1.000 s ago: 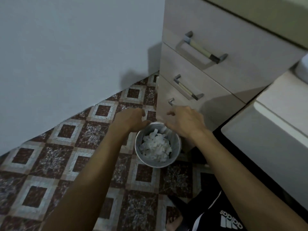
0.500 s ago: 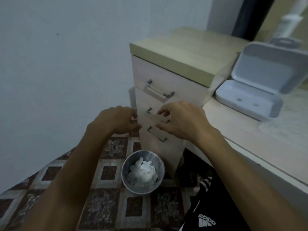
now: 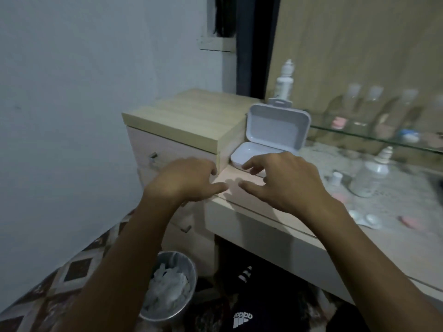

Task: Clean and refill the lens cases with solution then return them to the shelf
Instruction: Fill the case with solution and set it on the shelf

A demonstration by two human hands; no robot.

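i see both hands raised over the near left end of the desk (image 3: 239, 200), and the lens cases i want lie off to my right. the open case (image 3: 366, 219) sits near the front edge, past my right wrist, with its long axis running roughly along that edge; a pink piece (image 3: 412, 222) lies just beyond it. it's blurred, so i can't tell whether its cups are wet or dry. the solution bottle (image 3: 370, 176) stands further back. my right hand (image 3: 285, 183) is clearly the nearer one, fingers spread and loose, gripping nothing. my left hand (image 3: 187, 180) hangs beside the drawer unit (image 3: 177, 125), fingers relaxed, also empty. i judge the next reach goes right.
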